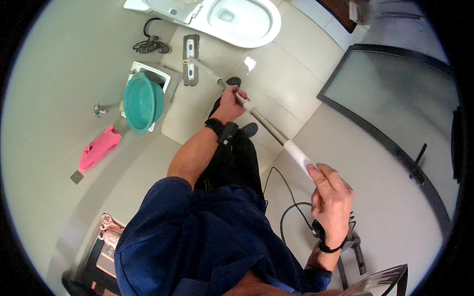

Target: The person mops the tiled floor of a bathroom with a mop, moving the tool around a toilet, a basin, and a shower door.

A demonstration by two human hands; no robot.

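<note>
A flat mop (266,124) slants across the view, its pole running from the upper left down to the right. My left hand (231,102) is closed round the lower part of the pole. At the pole's white upper end, my right hand (332,193) grips the handle with bent fingers. The grey-edged mop head (191,60) lies on the pale tiled floor (291,64), just in front of the toilet (242,20) and apart from it. Both wrists wear black bands.
A teal basin (140,103) rests on a small white sink (165,79) at the left wall. Nearby hang a pink cloth (100,148) and a metal tap (100,110). A dark-framed glass panel (390,89) stands right. Black cables (282,213) trail beside my legs.
</note>
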